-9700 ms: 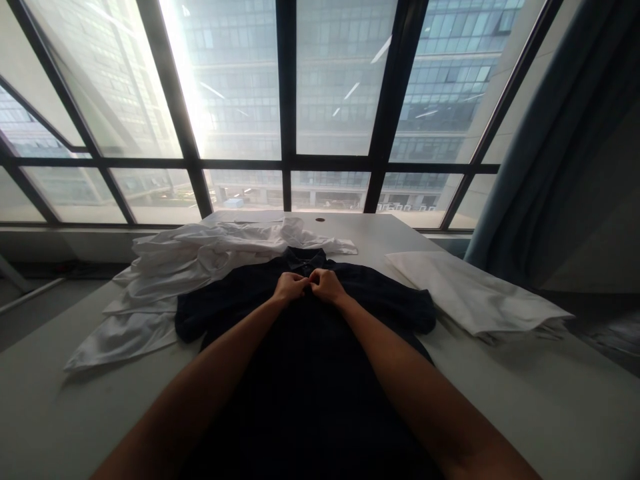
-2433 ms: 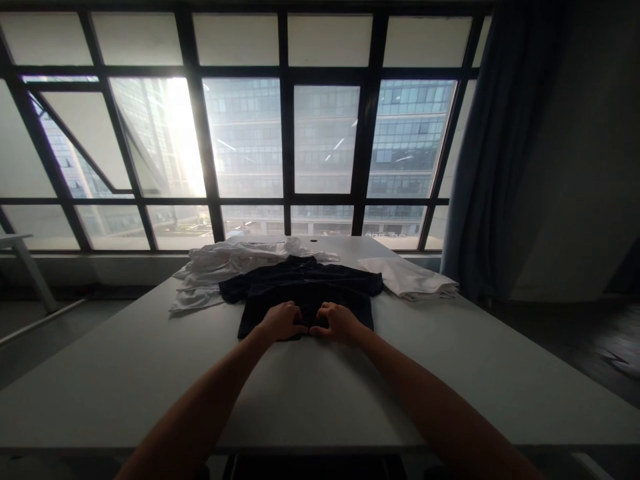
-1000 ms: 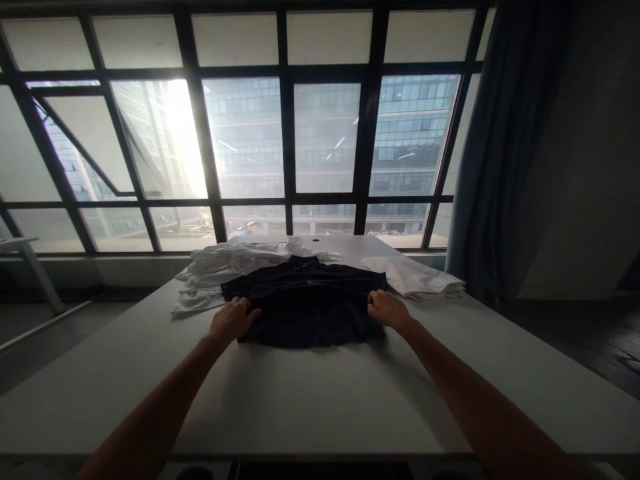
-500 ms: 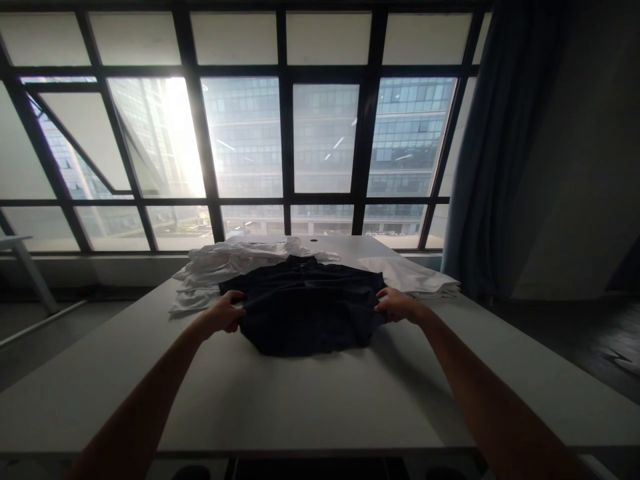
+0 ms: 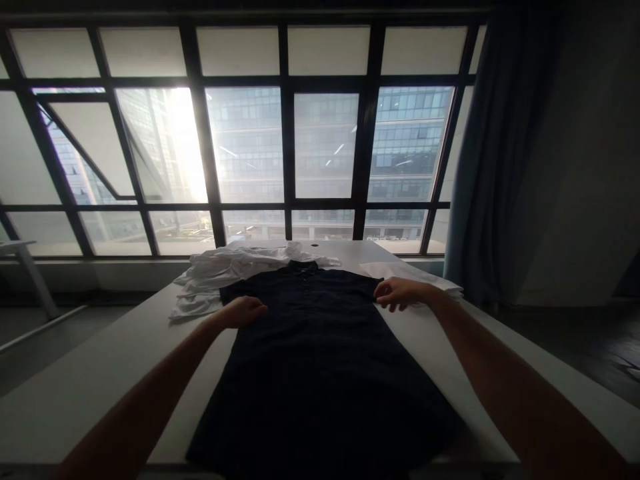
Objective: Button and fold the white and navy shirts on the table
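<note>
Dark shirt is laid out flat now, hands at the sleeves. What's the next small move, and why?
Probably fold the right sleeve inward first. The dark shirt lies spread face up on the table, collar far, hem near. The right hand sits at its right sleeve end, the left hand on the left sleeve, so both flaps are within reach.

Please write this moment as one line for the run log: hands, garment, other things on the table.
left hand on dark shirt | right hand at its sleeve edge | shirt flat on table | white clothes pile behind | folded white cloth right
</note>
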### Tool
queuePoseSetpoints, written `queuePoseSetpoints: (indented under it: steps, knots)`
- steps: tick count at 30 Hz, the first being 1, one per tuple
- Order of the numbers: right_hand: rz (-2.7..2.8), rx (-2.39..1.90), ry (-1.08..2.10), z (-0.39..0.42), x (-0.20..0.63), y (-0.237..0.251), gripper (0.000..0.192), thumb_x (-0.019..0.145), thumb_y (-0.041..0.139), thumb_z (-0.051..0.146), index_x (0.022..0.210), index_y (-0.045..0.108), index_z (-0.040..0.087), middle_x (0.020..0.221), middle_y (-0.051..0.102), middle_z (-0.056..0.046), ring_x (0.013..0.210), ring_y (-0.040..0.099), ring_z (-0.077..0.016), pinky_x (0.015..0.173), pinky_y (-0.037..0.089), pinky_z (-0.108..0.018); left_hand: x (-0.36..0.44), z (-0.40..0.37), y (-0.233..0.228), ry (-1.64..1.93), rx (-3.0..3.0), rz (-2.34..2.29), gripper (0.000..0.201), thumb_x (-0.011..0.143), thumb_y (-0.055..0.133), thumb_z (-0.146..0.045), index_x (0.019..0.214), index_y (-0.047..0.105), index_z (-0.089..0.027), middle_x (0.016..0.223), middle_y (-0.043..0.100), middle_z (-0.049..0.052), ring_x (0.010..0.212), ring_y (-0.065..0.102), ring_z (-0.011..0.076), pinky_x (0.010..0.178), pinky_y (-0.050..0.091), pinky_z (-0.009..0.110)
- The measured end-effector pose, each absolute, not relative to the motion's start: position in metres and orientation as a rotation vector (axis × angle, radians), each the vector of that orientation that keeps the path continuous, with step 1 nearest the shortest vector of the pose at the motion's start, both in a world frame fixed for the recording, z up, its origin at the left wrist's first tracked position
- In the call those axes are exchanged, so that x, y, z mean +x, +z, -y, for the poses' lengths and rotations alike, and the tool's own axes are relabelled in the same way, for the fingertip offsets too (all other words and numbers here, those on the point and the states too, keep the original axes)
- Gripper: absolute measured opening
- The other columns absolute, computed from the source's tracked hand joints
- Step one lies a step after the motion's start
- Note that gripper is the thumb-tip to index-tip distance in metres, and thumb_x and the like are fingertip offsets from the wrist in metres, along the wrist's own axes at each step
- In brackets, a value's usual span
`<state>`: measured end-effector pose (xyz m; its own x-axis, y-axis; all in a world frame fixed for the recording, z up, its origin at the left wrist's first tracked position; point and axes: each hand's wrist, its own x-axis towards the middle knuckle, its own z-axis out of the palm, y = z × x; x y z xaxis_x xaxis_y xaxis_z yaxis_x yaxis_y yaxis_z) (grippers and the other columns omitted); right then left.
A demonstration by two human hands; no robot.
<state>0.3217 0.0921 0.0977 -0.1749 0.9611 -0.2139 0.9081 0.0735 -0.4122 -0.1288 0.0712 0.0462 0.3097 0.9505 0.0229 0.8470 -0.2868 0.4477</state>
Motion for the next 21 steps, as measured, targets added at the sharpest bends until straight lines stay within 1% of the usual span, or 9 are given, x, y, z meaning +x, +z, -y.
queuePoseSetpoints:
  steps: [2, 4, 7, 10, 12, 14, 17, 19, 21]
  knots:
    - [2.331, -1.852, 0.597, -0.115, 0.303, 0.071, 0.043, 0.085, 0.065, 0.035, 0.123, 0.064, 0.015, 0.118, 0.067, -0.015, 0.104, 0.066, -0.0249, 0.09, 0.053, -0.034, -0.111, -0.09, 0.017, 0.411, 2.385, -1.629, 0.052, 0.09, 0.046, -0.048, 0.122, 0.064, -0.011, 0.126, 0.065, 0.015, 0.114, 0.061, 0.0297, 0.097, 0.046, 0.037]
    - [2.412, -1.775, 0.408, -0.129, 0.287, 0.042, 0.054, 0.088, 0.06, 0.038, 0.137, 0.055, 0.014, 0.137, 0.056, -0.015, 0.124, 0.055, -0.0265, 0.106, 0.042, -0.035, -0.101, -0.102, -0.006, 0.372, 2.465, -1.676, 0.057, 0.094, 0.04, -0.046, 0.138, 0.052, -0.012, 0.149, 0.045, 0.016, 0.137, 0.043, 0.0306, 0.113, 0.032, 0.043]
    - [2.499, -1.812, 0.234, -0.134, 0.276, 0.0, 0.068, 0.094, 0.046, 0.049, 0.152, 0.036, 0.014, 0.157, 0.029, -0.013, 0.144, 0.029, -0.0272, 0.119, 0.024, -0.039, -0.104, -0.108, -0.029, 0.191, 2.463, -1.714, 0.065, 0.096, 0.033, -0.054, 0.15, 0.036, -0.017, 0.16, 0.023, 0.012, 0.149, 0.018, 0.0299, 0.118, 0.017, 0.053]
    - [2.587, -1.891, 0.211, -0.129, 0.279, -0.02, 0.076, 0.096, 0.027, 0.064, 0.156, 0.025, 0.017, 0.161, 0.014, -0.011, 0.149, 0.012, -0.0278, 0.12, 0.015, -0.046, -0.115, -0.107, -0.038, 0.046, 2.477, -1.662, 0.069, 0.096, 0.029, -0.06, 0.153, 0.031, -0.022, 0.163, 0.014, 0.009, 0.15, 0.009, 0.0278, 0.119, 0.01, 0.052]
    - [2.646, -1.887, 0.288, -0.129, 0.284, -0.016, 0.09, 0.088, 0.034, 0.077, 0.156, 0.026, 0.018, 0.161, 0.017, -0.012, 0.148, 0.016, -0.0314, 0.119, 0.018, -0.046, -0.121, -0.106, -0.037, 0.016, 2.491, -1.621, 0.07, 0.094, 0.03, -0.064, 0.151, 0.035, -0.024, 0.163, 0.016, 0.008, 0.15, 0.009, 0.0284, 0.119, 0.009, 0.052]
    - [2.647, -1.87, 0.407, -0.135, 0.287, -0.003, 0.096, 0.08, 0.045, 0.082, 0.152, 0.036, 0.019, 0.157, 0.028, -0.014, 0.141, 0.032, -0.0349, 0.115, 0.029, -0.045, -0.125, -0.109, -0.031, 0.028, 2.494, -1.536, 0.072, 0.089, 0.04, -0.068, 0.148, 0.042, -0.025, 0.16, 0.027, 0.009, 0.149, 0.016, 0.0303, 0.119, 0.015, 0.049]
    - [2.459, -1.93, 0.322, -0.156, 0.291, 0.012, 0.072, 0.088, 0.045, 0.071, 0.139, 0.055, 0.021, 0.143, 0.049, -0.015, 0.127, 0.05, -0.0331, 0.106, 0.04, -0.044, -0.128, -0.127, -0.016, 0.187, 2.488, -1.482, 0.07, 0.082, 0.053, -0.069, 0.136, 0.057, -0.025, 0.147, 0.05, 0.01, 0.14, 0.038, 0.0315, 0.113, 0.032, 0.039]
    - [2.235, -2.075, 0.089, -0.173, 0.297, 0.015, 0.055, 0.096, 0.041, 0.057, 0.129, 0.062, 0.018, 0.134, 0.056, -0.017, 0.123, 0.053, -0.0324, 0.103, 0.041, -0.046, -0.135, -0.145, -0.006, 0.342, 2.462, -1.656, 0.06, 0.084, 0.054, -0.065, 0.127, 0.064, -0.024, 0.136, 0.06, 0.011, 0.131, 0.049, 0.0318, 0.107, 0.038, 0.038]
    - [2.0, -2.225, -0.117, -0.19, 0.309, 0.012, 0.046, 0.099, 0.039, 0.043, 0.123, 0.065, 0.014, 0.129, 0.059, -0.019, 0.12, 0.055, -0.0327, 0.1, 0.042, -0.046, -0.149, -0.165, 0.001, 0.458, 2.384, -1.948, 0.05, 0.088, 0.052, -0.057, 0.121, 0.066, -0.022, 0.13, 0.063, 0.013, 0.125, 0.053, 0.0329, 0.104, 0.039, 0.041]
